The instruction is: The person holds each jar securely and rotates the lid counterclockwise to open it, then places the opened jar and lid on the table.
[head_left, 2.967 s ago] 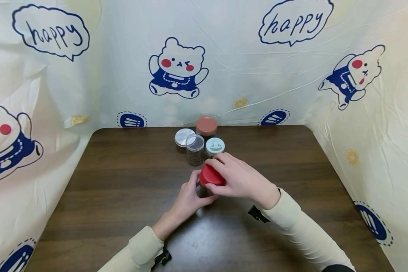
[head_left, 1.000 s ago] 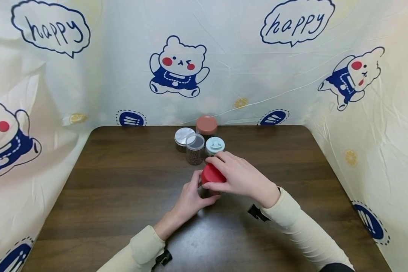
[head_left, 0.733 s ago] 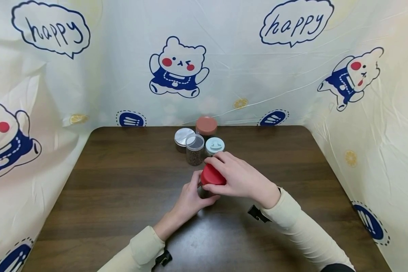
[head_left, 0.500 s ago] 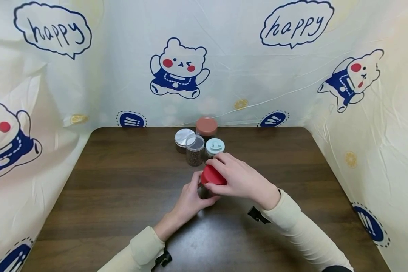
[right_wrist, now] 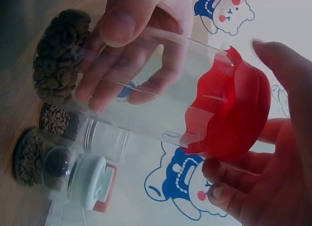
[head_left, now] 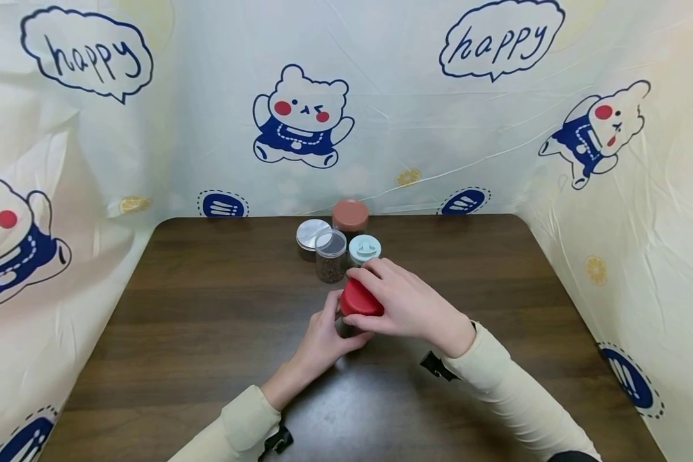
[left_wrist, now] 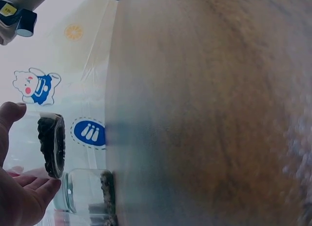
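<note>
Over the middle of the table, in the head view, both hands are on one clear jar (right_wrist: 168,101) with a red lid (head_left: 359,300). My left hand (head_left: 319,337) grips the jar's body, its fingers and thumb spread around the wall. The right hand (head_left: 410,301) holds the red lid from the side, fingers and thumb round its rim. In the right wrist view the lid's wavy skirt overlaps the glass. Dark brown pellets (right_wrist: 58,60) fill only the bottom of the jar. From the left wrist, the jar's dark base (left_wrist: 51,145) shows beside the left fingers.
Just beyond the hands stand several jars: one clear-topped (head_left: 331,256), one silver-lidded (head_left: 313,234), one pink-lidded (head_left: 350,215) and one with a pale blue lid (head_left: 365,248). The wooden table (head_left: 208,308) is bordered by a printed cloth (head_left: 393,96) behind and at both sides.
Both hands keep their hold on the jar and its lid, with only slight shifts in the lid and the right hand. The other jars stay where they were.
</note>
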Action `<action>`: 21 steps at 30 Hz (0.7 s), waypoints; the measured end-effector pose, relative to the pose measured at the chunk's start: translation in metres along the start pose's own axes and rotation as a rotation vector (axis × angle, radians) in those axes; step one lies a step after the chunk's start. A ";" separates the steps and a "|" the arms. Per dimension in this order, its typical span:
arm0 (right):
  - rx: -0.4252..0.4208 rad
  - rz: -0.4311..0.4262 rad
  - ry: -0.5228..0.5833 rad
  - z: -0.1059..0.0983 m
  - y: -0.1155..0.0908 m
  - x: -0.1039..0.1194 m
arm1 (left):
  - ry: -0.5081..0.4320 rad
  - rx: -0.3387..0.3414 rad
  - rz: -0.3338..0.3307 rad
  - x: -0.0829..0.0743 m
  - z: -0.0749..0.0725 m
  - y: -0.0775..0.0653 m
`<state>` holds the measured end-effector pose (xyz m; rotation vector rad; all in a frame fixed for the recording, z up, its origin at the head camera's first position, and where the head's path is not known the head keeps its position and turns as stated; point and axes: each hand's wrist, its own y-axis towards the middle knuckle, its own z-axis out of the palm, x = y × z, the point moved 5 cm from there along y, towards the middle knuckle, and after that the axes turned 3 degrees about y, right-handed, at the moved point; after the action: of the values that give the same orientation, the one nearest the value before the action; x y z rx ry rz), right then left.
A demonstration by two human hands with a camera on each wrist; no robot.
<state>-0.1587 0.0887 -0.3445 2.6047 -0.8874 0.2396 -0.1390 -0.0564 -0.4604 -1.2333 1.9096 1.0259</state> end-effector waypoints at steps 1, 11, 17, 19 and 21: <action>-0.002 0.005 0.001 0.000 0.000 0.000 | -0.002 0.000 0.001 0.000 0.000 0.000; -0.013 -0.028 -0.044 0.000 0.000 0.002 | 0.017 -0.011 0.006 -0.001 0.000 0.000; -0.004 -0.017 -0.041 0.001 0.000 0.000 | 0.010 -0.002 0.018 -0.002 0.000 0.000; -0.004 -0.027 -0.041 0.001 0.000 0.000 | 0.013 0.000 0.018 -0.002 0.000 0.000; -0.009 -0.023 -0.044 0.001 0.000 0.000 | 0.008 -0.002 0.019 -0.003 0.000 0.000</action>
<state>-0.1586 0.0885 -0.3452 2.6195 -0.8703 0.1717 -0.1385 -0.0550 -0.4582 -1.2248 1.9305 1.0339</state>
